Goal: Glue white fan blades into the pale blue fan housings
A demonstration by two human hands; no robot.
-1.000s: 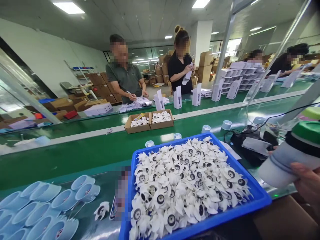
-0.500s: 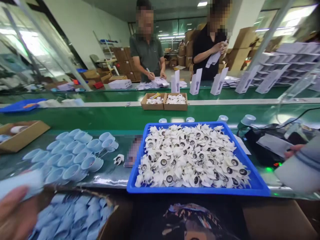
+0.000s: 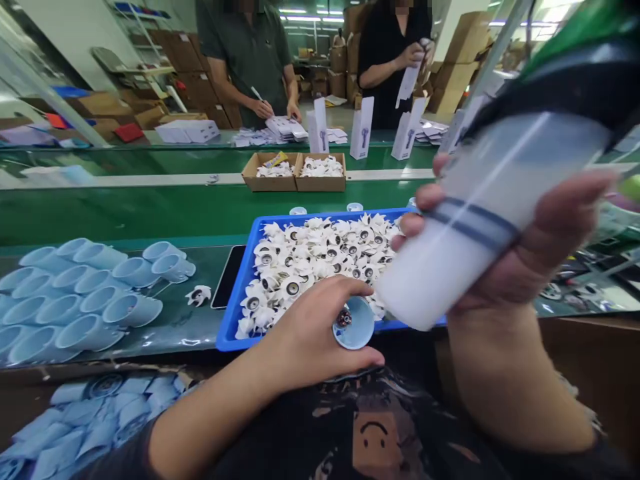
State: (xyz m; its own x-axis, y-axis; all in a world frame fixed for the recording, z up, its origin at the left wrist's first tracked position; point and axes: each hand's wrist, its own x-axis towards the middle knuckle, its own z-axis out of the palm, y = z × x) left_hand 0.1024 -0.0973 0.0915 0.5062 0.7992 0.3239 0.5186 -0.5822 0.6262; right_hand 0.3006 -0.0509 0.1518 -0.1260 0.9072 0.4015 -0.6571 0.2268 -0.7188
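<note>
My left hand [image 3: 310, 327] is closed round a light-blue plastic cup-shaped housing [image 3: 361, 321], whose open mouth faces me. A small coppery motor part [image 3: 344, 317] shows inside it. My right hand [image 3: 505, 287] grips a white cylindrical tool [image 3: 470, 220] with dark blue bands and a black and green end. The tool slants down, its white end close to the housing; whether they touch I cannot tell. Behind both hands stands a blue tray [image 3: 231, 313] heaped with white fan blades [image 3: 300, 260].
Rows of blue housings [image 3: 80, 293] stand at left, above a box of more blue parts [image 3: 100, 413]. A loose fan blade [image 3: 199, 295] lies beside a phone [image 3: 227, 277]. Two cartons of small white parts [image 3: 320, 183] sit across the bench. Two people work behind white boxes [image 3: 361, 130].
My left hand has come from the far left to the middle with the blue housing. My right hand has raised the white tool from the right edge towards it. The view has shifted.
</note>
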